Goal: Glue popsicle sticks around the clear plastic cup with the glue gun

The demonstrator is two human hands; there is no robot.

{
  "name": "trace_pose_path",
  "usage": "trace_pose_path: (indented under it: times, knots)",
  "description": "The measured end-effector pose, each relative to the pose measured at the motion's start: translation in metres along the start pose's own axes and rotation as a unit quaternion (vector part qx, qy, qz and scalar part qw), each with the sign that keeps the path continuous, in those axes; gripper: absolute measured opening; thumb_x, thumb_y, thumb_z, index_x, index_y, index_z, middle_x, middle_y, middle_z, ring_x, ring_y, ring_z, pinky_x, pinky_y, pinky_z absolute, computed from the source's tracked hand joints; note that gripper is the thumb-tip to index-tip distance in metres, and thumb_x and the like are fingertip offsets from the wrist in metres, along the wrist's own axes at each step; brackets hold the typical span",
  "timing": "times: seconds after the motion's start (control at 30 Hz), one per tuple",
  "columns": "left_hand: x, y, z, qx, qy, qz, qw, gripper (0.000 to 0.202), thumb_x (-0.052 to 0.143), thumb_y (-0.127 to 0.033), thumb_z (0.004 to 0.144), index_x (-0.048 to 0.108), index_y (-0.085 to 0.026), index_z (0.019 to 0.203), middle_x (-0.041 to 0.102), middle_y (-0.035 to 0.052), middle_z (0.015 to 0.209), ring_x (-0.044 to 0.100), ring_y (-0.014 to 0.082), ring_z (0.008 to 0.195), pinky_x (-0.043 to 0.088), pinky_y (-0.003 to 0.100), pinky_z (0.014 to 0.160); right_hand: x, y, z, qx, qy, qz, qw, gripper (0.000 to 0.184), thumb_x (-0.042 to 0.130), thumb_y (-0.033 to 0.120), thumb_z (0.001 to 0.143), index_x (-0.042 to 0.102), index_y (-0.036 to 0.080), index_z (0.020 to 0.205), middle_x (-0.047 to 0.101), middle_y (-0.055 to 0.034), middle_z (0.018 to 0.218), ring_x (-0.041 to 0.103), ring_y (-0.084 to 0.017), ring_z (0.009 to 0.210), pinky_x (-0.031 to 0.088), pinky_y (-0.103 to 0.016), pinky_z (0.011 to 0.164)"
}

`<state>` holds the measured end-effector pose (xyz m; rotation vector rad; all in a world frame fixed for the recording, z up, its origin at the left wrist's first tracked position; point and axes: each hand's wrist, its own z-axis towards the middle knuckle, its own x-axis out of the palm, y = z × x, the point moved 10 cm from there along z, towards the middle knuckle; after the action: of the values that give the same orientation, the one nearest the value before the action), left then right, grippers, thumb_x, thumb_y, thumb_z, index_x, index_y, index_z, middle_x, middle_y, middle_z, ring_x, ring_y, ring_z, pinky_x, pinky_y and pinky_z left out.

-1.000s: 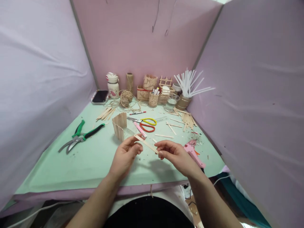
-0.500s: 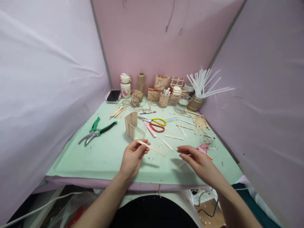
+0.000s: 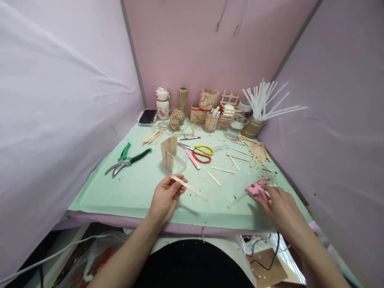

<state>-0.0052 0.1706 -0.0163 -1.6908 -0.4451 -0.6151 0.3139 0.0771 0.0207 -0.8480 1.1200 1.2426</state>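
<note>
My left hand (image 3: 168,196) pinches one end of a wooden craft stick (image 3: 192,189), which slants down to the right above the table. At the right, my right hand (image 3: 279,204) has its thumb and fingers around a pink hot glue gun (image 3: 257,189) lying on the table. A clear glue stick (image 3: 238,199) pokes out of the gun toward the left. Beyond my left hand stands a partly built holder of upright wooden sticks (image 3: 168,155) on a clear plastic base (image 3: 179,164). Loose craft sticks (image 3: 223,170) lie between my hands and farther back.
Pruning shears (image 3: 127,161) lie at the left. Scissors (image 3: 202,155), a pink cutter (image 3: 193,160) and a pen (image 3: 190,138) are mid-table. Along the back stand a bottle (image 3: 162,105), twine (image 3: 176,120), a cup of water (image 3: 235,128) and a jar of glue sticks (image 3: 253,127).
My right hand has moved right from above the table to the glue gun and closed on it. My left hand keeps hold of the craft stick. The view has shifted slightly.
</note>
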Motion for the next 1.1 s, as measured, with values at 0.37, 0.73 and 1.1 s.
trace_pose_path:
  times: [0.37, 0.73, 1.1]
  knots:
    - [-0.041, -0.026, -0.016, 0.108, -0.092, 0.088, 0.986, 0.024, 0.084, -0.028, 0.065, 0.072, -0.016, 0.083, 0.075, 0.005, 0.084, 0.068, 0.0106, 0.066, 0.054, 0.02, 0.064, 0.035, -0.031, -0.005, 0.068, 0.066, -0.058, 0.994, 0.035, 0.052, 0.047, 0.087, 0.06, 0.013, 0.086, 0.063, -0.0177, 0.081, 0.06, -0.032, 0.077, 0.046, -0.04, 0.07]
    - [-0.05, -0.049, -0.044, 0.253, -0.12, 0.305, 0.91, 0.011, 0.074, -0.025, 0.076, 0.074, -0.02, 0.086, 0.075, 0.004, 0.088, 0.068, 0.0172, 0.079, 0.055, 0.029, 0.077, 0.002, 0.009, -0.012, 0.186, 0.002, 0.457, 0.87, 0.045, 0.046, 0.057, 0.089, 0.061, 0.019, 0.108, 0.067, -0.0111, 0.109, 0.065, -0.022, 0.085, 0.053, -0.032, 0.069]
    - [-0.061, -0.051, -0.07, 0.299, -0.128, 0.401, 0.856, 0.017, 0.075, -0.02, 0.075, 0.078, -0.025, 0.091, 0.076, 0.0049, 0.091, 0.069, 0.0203, 0.085, 0.054, 0.03, 0.083, 0.005, 0.17, -0.029, -0.112, 0.062, 0.397, 0.909, 0.018, 0.044, 0.03, 0.095, 0.059, 0.022, 0.089, 0.06, -0.0042, 0.078, 0.056, -0.019, 0.072, 0.045, -0.031, 0.065]
